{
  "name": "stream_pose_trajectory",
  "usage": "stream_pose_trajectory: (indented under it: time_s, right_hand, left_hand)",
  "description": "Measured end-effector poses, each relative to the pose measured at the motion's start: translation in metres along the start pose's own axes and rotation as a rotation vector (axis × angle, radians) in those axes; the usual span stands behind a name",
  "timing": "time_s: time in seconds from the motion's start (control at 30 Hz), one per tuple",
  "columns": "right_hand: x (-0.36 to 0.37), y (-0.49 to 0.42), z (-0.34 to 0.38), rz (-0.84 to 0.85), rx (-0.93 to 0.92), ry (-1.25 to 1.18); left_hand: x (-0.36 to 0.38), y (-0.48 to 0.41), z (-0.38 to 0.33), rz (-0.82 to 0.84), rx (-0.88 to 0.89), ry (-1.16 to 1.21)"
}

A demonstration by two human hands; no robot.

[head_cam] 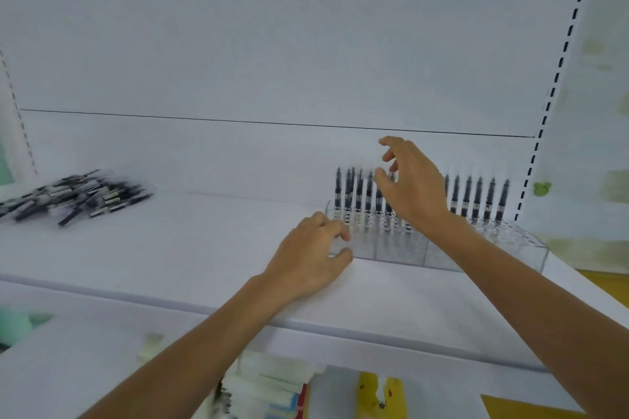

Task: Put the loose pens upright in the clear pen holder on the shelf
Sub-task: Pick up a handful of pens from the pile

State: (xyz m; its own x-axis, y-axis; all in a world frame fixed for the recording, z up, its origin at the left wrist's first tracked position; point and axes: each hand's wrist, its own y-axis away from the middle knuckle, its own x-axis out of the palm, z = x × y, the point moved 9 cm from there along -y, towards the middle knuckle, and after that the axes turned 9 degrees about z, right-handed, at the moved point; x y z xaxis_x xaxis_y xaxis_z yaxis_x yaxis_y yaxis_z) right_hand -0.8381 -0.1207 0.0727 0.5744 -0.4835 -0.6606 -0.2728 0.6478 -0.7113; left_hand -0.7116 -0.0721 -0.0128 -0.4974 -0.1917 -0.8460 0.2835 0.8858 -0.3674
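Head camera looks down at a white shelf (170, 248) where the clear pen holder (401, 252) stands at centre right of the frame, a row of dark upright pens (476, 201) already seated in its holes. The left hand (313, 255) grips the holder's near left corner, thumb against the front wall and fingers (337, 224) curled over the top edge, probably to brace the light plastic so it does not slide or tip while pens go in. The right hand (412, 187) hovers over the caps in the middle of the row, its fingers spread and loosely bent with nothing between them; it looks as if it is straightening pens or has just let one go. The loose pens (75, 197) lie in a tangled pile at the far left of the frame, well apart from the holder, so much of the job seems left. Pale bands on the barrels are too blurred to read, as is a yellow packet (377, 391) on the shelf below.
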Motion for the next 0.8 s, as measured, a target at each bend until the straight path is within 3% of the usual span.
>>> stream_pose_trajectory:
  time_s: [0.2,0.4,0.63,0.8]
  right_hand:
    - [0.087,-0.024,0.166,0.148,-0.165,-0.296]
    - [0.167,-0.021,0.321,0.285,-0.260,-0.404]
    - [0.270,0.000,0.390,0.505,-0.145,-0.392]
    - [0.303,-0.021,0.423,0.528,-0.123,-0.414]
  left_hand:
    - [-0.115,0.086,0.119,-0.159,-0.277,-0.040]
    - [-0.220,0.193,0.222,-0.273,-0.449,-0.094]
    - [-0.263,0.279,0.312,-0.252,-0.560,-0.094]
    - [-0.281,0.300,0.364,-0.243,-0.600,-0.094]
